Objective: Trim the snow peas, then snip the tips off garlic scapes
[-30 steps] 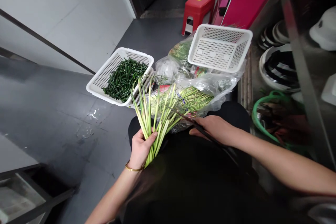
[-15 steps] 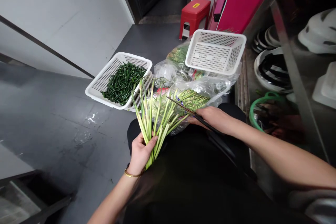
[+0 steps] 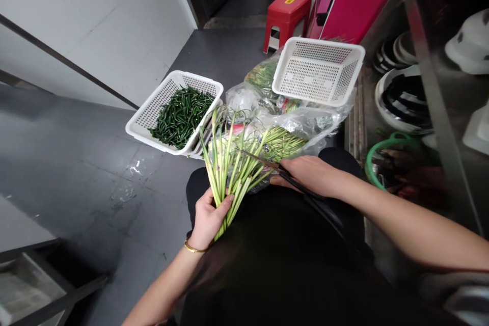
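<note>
My left hand (image 3: 208, 216) is closed round the lower ends of a bunch of pale green stalks (image 3: 229, 163) that fan upward over my lap. My right hand (image 3: 311, 174) grips dark scissors (image 3: 267, 164), their blades pointing left into the fanned stalks. More green stalks (image 3: 284, 140) lie in a clear plastic bag (image 3: 309, 122) just beyond my knees. A white perforated basket (image 3: 153, 112) on the floor at the left holds several cut dark green pieces (image 3: 182, 114).
An empty white basket (image 3: 319, 69) sits on top of the bags at the back. A red plastic stool (image 3: 288, 12) stands behind it beside a pink cabinet (image 3: 355, 0). Shelves at the right hold dishes (image 3: 405, 97) and a green hose (image 3: 382, 160). Grey floor lies at the left.
The bunch in my left hand has shifted slightly right and up, closer to the scissors. My right hand has barely moved.
</note>
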{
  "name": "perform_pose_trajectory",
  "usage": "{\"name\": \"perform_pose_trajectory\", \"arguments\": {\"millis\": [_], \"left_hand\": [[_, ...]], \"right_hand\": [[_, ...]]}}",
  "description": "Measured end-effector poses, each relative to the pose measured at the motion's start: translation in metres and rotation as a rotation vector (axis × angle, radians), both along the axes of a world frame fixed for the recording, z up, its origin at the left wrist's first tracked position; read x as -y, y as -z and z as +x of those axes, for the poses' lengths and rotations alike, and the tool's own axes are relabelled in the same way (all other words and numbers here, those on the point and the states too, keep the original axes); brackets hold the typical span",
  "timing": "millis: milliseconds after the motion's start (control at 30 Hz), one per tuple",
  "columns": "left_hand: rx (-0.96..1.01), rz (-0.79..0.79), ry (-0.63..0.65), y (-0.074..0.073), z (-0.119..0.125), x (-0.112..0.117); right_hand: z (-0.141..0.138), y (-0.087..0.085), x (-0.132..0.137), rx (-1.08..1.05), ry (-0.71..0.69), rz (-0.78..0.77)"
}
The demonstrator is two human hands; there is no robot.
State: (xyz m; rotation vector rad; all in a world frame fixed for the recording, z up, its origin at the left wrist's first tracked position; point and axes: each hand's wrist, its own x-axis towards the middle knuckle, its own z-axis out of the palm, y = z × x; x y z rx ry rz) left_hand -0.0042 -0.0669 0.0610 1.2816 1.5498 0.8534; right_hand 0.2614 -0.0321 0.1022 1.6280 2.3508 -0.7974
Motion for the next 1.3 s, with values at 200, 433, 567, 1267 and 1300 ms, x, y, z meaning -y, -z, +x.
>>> {"name": "perform_pose_trajectory", "arguments": {"millis": [200, 433, 567, 1267, 1300], "left_hand": [[-0.008, 0.01, 0.034, 0.004, -0.003, -0.001], [0.197, -0.124, -0.026, 0.01, -0.004, 0.003], [0.321, -0.203, -0.091, 0.013, -0.004, 0.005], [0.493, -0.317, -0.173, 0.008, 0.001, -0.001], [0.506, -0.31, -0.209, 0.008, 0.001, -0.002]], "right_hand": [[0.0, 0.0, -0.001, 0.001, -0.026, -0.015], [0.013, 0.005, 0.005, -0.035, 0.031, 0.051], [0.007, 0.0, 0.014, -0.115, -0.043, -0.009], [-0.019, 0.013, 0.021, -0.021, -0.088, -0.066], [-0.018, 0.014, 0.023, -0.023, -0.081, -0.077]]}}
